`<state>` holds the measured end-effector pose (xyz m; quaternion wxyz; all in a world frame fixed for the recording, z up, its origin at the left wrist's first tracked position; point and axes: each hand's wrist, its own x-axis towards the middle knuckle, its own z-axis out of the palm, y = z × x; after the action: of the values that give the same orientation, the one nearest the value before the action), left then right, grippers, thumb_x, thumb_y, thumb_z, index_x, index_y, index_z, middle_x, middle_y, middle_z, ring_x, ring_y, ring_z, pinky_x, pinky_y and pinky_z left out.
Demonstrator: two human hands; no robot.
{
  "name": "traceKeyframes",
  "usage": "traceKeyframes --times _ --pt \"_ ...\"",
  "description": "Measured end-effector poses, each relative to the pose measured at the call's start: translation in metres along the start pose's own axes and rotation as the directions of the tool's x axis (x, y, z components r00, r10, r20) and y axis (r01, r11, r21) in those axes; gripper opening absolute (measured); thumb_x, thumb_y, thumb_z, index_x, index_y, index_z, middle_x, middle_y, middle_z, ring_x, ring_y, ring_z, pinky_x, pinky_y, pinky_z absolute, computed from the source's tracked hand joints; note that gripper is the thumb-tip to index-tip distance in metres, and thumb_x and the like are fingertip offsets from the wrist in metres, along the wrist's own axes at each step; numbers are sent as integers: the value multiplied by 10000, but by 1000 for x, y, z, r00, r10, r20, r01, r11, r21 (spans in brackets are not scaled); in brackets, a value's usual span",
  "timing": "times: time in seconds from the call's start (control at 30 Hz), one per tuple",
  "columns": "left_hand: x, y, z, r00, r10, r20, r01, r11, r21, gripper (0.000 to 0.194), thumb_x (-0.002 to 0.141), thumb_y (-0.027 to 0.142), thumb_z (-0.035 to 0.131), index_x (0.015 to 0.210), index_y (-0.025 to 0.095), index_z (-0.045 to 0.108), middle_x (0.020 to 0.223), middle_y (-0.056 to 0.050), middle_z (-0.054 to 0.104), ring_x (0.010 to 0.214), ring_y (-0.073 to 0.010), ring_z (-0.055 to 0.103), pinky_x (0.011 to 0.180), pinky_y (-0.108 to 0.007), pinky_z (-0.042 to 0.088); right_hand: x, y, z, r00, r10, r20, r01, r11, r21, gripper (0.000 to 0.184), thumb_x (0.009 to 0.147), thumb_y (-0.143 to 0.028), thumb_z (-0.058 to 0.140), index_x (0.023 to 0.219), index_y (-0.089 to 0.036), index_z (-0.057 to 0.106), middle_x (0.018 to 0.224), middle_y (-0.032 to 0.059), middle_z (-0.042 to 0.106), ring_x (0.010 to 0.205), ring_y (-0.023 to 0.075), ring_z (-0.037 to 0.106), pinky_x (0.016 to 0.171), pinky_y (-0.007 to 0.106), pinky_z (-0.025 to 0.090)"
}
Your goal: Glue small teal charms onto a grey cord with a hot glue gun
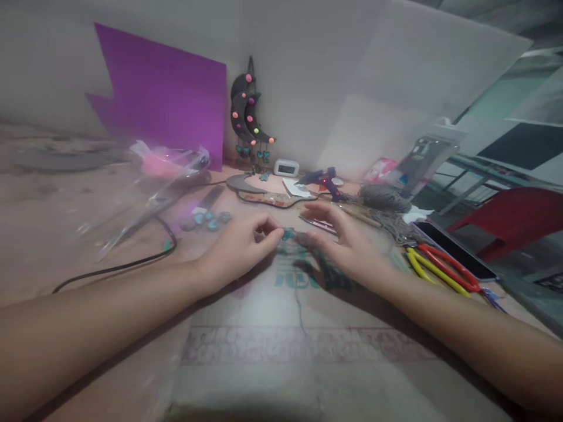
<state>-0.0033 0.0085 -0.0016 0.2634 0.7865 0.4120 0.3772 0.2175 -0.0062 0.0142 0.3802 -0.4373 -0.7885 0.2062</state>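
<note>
My left hand pinches a small teal piece between thumb and fingertips, above the printed sheet. The piece is blurred; its exact shape cannot be made out. Just to its right, my right hand has thumb and fingers apart. A small greyish bit shows between the teal piece and my right thumb; whether the thumb touches it is unclear. A thin dark thread trails below on the sheet. Several blue-teal small pieces lie left of my left hand.
Behind the hands stand a decorated black moon hanging, a small digital clock and a purple glue gun. Right: grey yarn, a phone, red-handled and yellow-handled tools. Left: a black cable and clear plastic.
</note>
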Motion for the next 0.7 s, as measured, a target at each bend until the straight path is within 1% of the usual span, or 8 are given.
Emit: traceKeyframes --times 0.03,0.1,0.17,0.23,0.37,0.5,0.57,0.7 --pt "0 0 0 1000 8 4 -8 1000 3 180 913 311 525 818 194 623 777 7 673 745 -172 621 688 -282 452 1 2 2 999 43 30 -44 998 41 439 912 -376 608 1305 -216 495 1199 98 636 1115 234 595 844 363 503" --pt "-1 1 0 1000 21 3 -21 1000 5 176 913 306 530 815 193 622 776 11 669 742 -165 616 686 -277 447 0 2 7 993 95 72 -102 990 98 433 924 -362 581 1321 -212 495 1014 60 664 947 201 625 772 341 499" --pt "-1 2 1 1000 25 -4 -25 1000 4 173 912 301 537 811 190 623 785 12 668 756 -162 613 698 -276 443 -1 -1 10 989 109 102 -123 982 146 380 934 -307 549 1300 -206 524 809 2 617 766 157 593 703 310 476" --pt "0 2 1 1000 19 -13 -19 1000 2 176 911 300 542 803 187 622 782 12 664 759 -161 608 705 -278 437 -1 -7 12 981 135 140 -166 957 238 357 936 -263 519 1287 -199 536 697 -34 554 649 129 537 614 275 442" --pt "0 3 0 1000 -2 -29 2 1000 -16 195 914 319 544 799 182 621 774 12 654 758 -159 602 705 -277 432 0 -14 16 937 254 240 -339 826 450 389 910 -298 566 1275 -167 535 624 -64 494 522 95 447 481 231 357" --pt "-1 6 0 1000 -23 -14 23 999 -50 212 920 337 531 806 182 621 785 7 656 762 -163 604 700 -275 438 -1 -15 22 908 315 277 -420 702 575 414 862 -399 650 1192 -156 590 597 -99 376 456 49 294 424 204 236" --pt "-1 8 1 1000 -30 -6 29 998 -62 222 921 350 523 811 184 622 800 0 665 773 -172 610 705 -280 447 -2 -14 25 897 336 286 -441 686 578 433 840 -435 675 1166 -160 604 589 -103 358 455 46 266 415 203 204" --pt "-2 10 1 999 -30 -18 29 998 -57 224 917 358 528 812 185 625 800 -5 669 776 -178 612 717 -285 454 -4 -14 28 891 365 271 -453 674 583 454 805 -450 714 1140 -169 593 574 -107 365 466 55 294 420 204 220"
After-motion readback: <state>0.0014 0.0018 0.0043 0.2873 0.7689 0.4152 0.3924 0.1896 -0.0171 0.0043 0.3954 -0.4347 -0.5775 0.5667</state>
